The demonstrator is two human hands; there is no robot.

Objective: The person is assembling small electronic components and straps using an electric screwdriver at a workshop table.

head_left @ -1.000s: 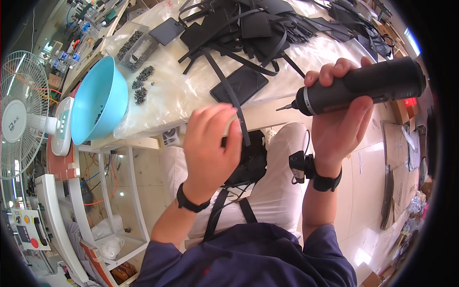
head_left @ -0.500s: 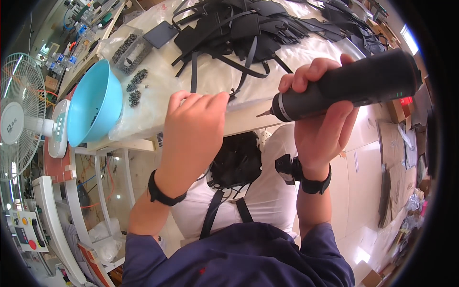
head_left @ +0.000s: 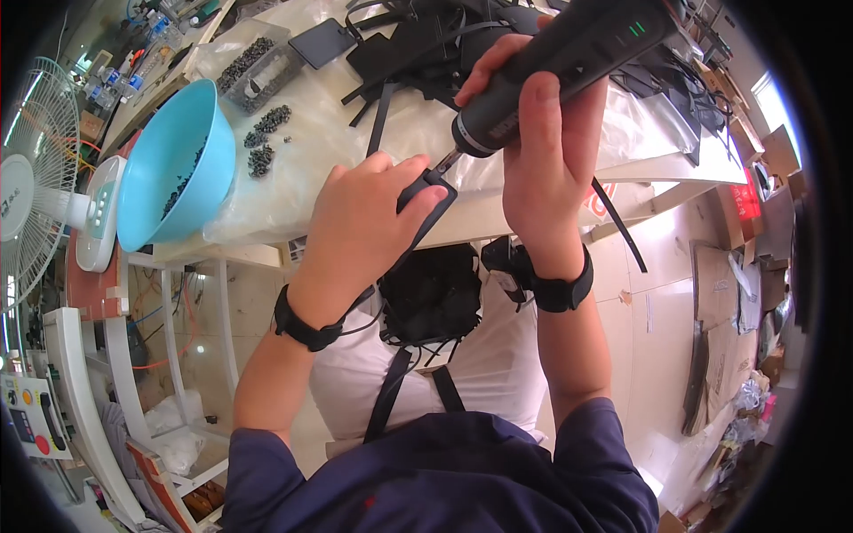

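Observation:
My left hand (head_left: pixel 355 218) grips a flat black leather-like piece (head_left: pixel 433 211) with a rounded end, near the table's front edge. My right hand (head_left: pixel 555 169) is wrapped round a black electric screwdriver (head_left: pixel 577 49) with green lights on its body. The screwdriver's bit (head_left: pixel 449 162) points down-left and meets the end of the black piece, by my left fingertips. Whether a screw sits under the bit is too small to tell. Beyond my hands lies a heap of black straps and flat pouches (head_left: pixel 391 58). A black strap (head_left: pixel 622 226) hangs over the table's edge, right of my right wrist.
On the table's left stand a light-blue bowl (head_left: pixel 142 191) with small dark parts and a clear plastic box (head_left: pixel 284 75) of similar ones. Small piles of dark parts (head_left: pixel 267 127) lie beside them. A white fan (head_left: pixel 27 182) is at far left. Below, a black container (head_left: pixel 431 298) shows between my legs.
The screwdriver has moved left and upward, and its bit now meets the black piece. My left hand has turned, bringing that piece into sight. The view has shifted a little.

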